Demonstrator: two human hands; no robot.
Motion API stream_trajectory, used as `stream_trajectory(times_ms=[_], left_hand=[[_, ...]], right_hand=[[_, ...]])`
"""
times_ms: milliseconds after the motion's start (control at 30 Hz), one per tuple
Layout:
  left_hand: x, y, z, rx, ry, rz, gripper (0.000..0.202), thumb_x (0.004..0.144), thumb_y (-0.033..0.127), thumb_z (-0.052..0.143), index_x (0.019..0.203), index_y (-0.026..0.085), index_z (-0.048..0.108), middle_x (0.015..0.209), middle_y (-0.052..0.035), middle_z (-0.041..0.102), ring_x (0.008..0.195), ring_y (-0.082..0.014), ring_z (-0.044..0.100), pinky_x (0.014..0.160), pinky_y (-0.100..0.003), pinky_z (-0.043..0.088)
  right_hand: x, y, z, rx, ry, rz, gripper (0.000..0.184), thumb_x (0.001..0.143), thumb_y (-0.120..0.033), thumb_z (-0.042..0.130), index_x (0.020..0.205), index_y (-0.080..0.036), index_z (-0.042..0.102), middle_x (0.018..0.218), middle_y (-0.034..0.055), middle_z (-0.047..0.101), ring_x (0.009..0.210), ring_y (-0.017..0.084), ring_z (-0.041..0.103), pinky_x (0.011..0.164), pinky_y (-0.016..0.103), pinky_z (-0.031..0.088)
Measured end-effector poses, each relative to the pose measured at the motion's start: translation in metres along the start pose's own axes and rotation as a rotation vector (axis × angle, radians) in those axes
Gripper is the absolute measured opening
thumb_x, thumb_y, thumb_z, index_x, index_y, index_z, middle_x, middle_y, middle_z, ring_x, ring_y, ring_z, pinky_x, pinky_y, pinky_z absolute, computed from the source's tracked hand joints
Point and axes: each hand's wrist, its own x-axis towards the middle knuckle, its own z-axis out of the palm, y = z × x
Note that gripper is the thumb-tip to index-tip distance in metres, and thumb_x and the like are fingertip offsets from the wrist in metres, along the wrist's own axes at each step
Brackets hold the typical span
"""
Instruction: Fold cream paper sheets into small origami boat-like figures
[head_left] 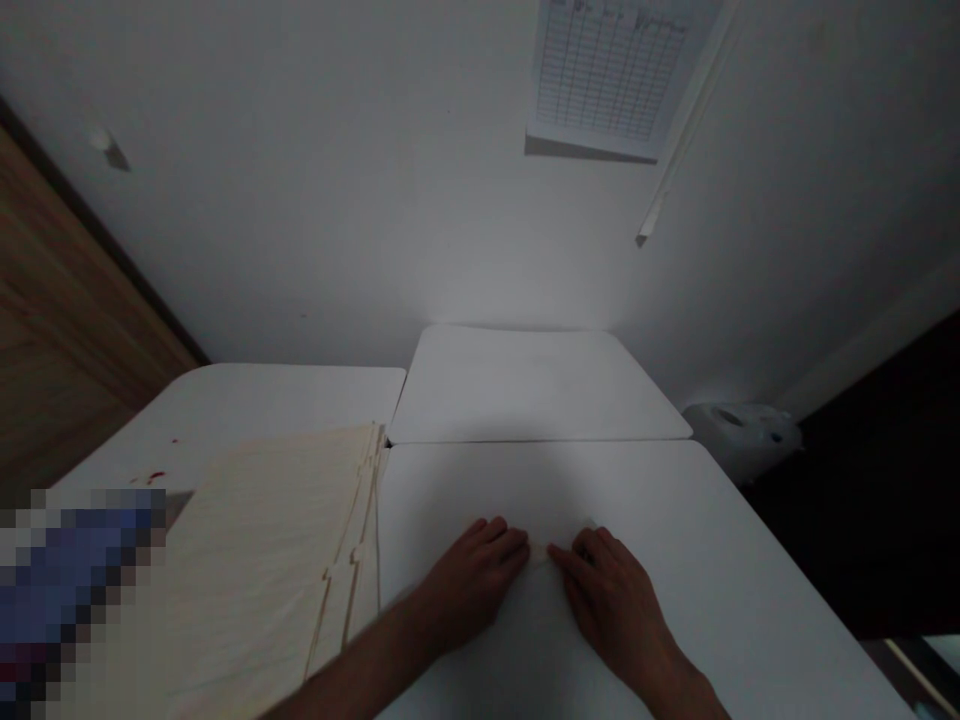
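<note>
My left hand (pixel 487 570) rests low over the white table (pixel 637 490) with its fingers curled and pressed together. Facing it, my right hand (pixel 611 590) is closed too, its index finger pointing inward. Between the fingertips shows a small pale piece (pixel 538 552), perhaps cloth or string; it is too small and dim to name. Fingers of both hands meet its ends, and most of it is hidden. To the left of my left forearm lies a stack of cream fabric sheets (pixel 277 540) with uneven layered edges.
A white panel (pixel 540 385) adjoins the table at the back, against the wall. On the left table (pixel 300 395) are small red scraps (pixel 156 476). A whitish plastic container (pixel 739 435) stands beyond the right edge. A printed chart (pixel 611 75) hangs on the wall.
</note>
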Motion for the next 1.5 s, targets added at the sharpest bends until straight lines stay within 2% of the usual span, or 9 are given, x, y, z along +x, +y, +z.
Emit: stream_trajectory(times_ms=[167, 367, 633, 1000, 1133, 1267, 1333, 1400, 1500], left_hand=[[0.000, 0.000, -0.002, 0.054, -0.026, 0.021, 0.027, 0.092, 0.015, 0.049, 0.118, 0.021, 0.053, 0.113, -0.0063, 0.056, 0.098, -0.0228, 0.049, 0.086, -0.038, 0.039], [-0.001, -0.003, 0.003, 0.093, -0.002, 0.045, 0.030, 0.093, 0.020, 0.050, 0.122, 0.026, 0.052, 0.117, -0.0075, 0.055, 0.098, -0.0238, 0.050, 0.083, -0.039, 0.037], [-0.002, -0.002, 0.005, 0.101, 0.021, 0.040, 0.035, 0.092, 0.012, 0.047, 0.125, 0.024, 0.049, 0.113, -0.0075, 0.057, 0.096, -0.0225, 0.051, 0.082, -0.038, 0.037], [-0.004, -0.001, 0.002, 0.091, 0.046, 0.028, 0.028, 0.092, 0.017, 0.050, 0.118, 0.026, 0.055, 0.117, -0.0065, 0.056, 0.099, -0.0230, 0.051, 0.085, -0.039, 0.038], [-0.005, -0.002, 0.003, 0.120, 0.069, 0.049, 0.022, 0.093, 0.017, 0.048, 0.113, 0.021, 0.057, 0.114, -0.0079, 0.058, 0.097, -0.0223, 0.053, 0.086, -0.038, 0.040], [-0.006, -0.003, 0.002, 0.150, 0.159, 0.072, 0.023, 0.093, 0.015, 0.045, 0.114, 0.016, 0.055, 0.112, -0.0106, 0.060, 0.093, -0.0224, 0.055, 0.084, -0.039, 0.043], [-0.007, -0.004, -0.003, 0.160, 0.195, 0.034, 0.023, 0.092, 0.013, 0.045, 0.113, 0.016, 0.055, 0.110, -0.0108, 0.061, 0.092, -0.0231, 0.056, 0.082, -0.039, 0.045], [-0.010, -0.003, -0.012, 0.156, 0.210, -0.059, 0.018, 0.092, 0.014, 0.045, 0.105, 0.017, 0.057, 0.105, -0.0095, 0.061, 0.093, -0.0234, 0.056, 0.082, -0.040, 0.047], [-0.019, 0.000, -0.027, 0.121, 0.175, -0.199, 0.007, 0.089, 0.023, 0.052, 0.092, 0.019, 0.058, 0.100, -0.0081, 0.059, 0.094, -0.0239, 0.056, 0.082, -0.041, 0.049]], right_hand=[[0.002, 0.000, 0.002, -0.005, 0.010, -0.012, 0.031, 0.083, -0.010, 0.053, 0.109, -0.023, 0.064, 0.085, 0.0059, 0.056, 0.080, 0.021, 0.050, 0.076, 0.037, 0.046], [0.002, 0.000, 0.002, 0.001, 0.023, -0.011, 0.033, 0.082, -0.011, 0.053, 0.110, -0.024, 0.063, 0.087, 0.0063, 0.055, 0.082, 0.022, 0.050, 0.076, 0.038, 0.045], [0.011, -0.006, -0.007, 0.006, -0.101, -0.090, 0.059, 0.075, -0.001, 0.051, 0.128, -0.026, 0.051, 0.092, 0.0071, 0.053, 0.084, 0.022, 0.048, 0.076, 0.037, 0.044], [-0.002, 0.005, -0.007, -0.040, -0.004, -0.041, 0.037, 0.083, -0.010, 0.051, 0.115, -0.026, 0.062, 0.085, 0.0064, 0.053, 0.079, 0.021, 0.049, 0.072, 0.037, 0.043], [-0.004, 0.005, -0.003, -0.014, -0.008, -0.034, 0.037, 0.083, -0.009, 0.050, 0.115, -0.025, 0.061, 0.085, 0.0065, 0.053, 0.079, 0.022, 0.049, 0.073, 0.037, 0.044], [-0.003, 0.004, -0.003, 0.039, -0.021, -0.010, 0.038, 0.083, -0.007, 0.049, 0.115, -0.023, 0.061, 0.088, 0.0072, 0.054, 0.083, 0.022, 0.049, 0.075, 0.038, 0.046], [-0.002, 0.005, -0.004, 0.063, -0.013, -0.011, 0.037, 0.083, -0.006, 0.049, 0.114, -0.023, 0.061, 0.091, 0.0076, 0.054, 0.084, 0.023, 0.050, 0.077, 0.039, 0.046], [0.000, 0.006, -0.004, 0.079, 0.000, -0.020, 0.036, 0.083, -0.006, 0.049, 0.113, -0.023, 0.061, 0.093, 0.0081, 0.055, 0.086, 0.023, 0.051, 0.078, 0.040, 0.046], [0.004, 0.006, -0.005, 0.081, 0.027, -0.038, 0.034, 0.083, -0.008, 0.049, 0.111, -0.023, 0.062, 0.095, 0.0084, 0.056, 0.088, 0.023, 0.052, 0.079, 0.040, 0.047]])
